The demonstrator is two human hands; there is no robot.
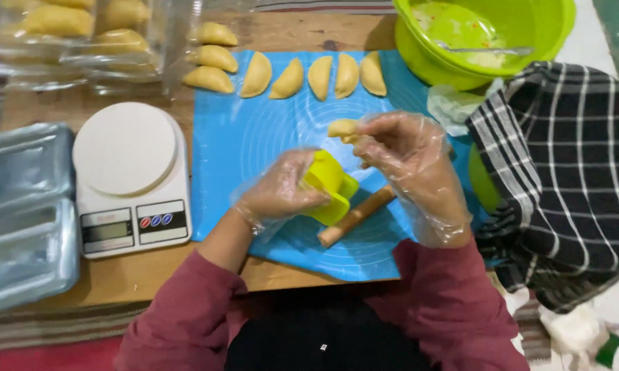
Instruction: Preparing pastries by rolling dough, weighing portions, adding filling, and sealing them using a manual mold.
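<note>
The left hand (282,191), in a thin clear plastic glove, grips a yellow hinged pastry press (330,187) over the middle of the blue mat (234,137); the right hand (409,161), gloved too, pinches a freshly folded pastry (342,128) just beyond the press. The pastry looks light, soft and easily dented, so it is probably best held by its plump back, not the crimped edge. It is pale yellow and half-moon shaped. A small wooden rolling pin (357,214) lies near the hands. Finished pastries (302,74) line the far edge; a white kitchen scale (129,175) sits left on the table (124,278), a green bowl (522,31) and checked cloth (563,172) right.
</note>
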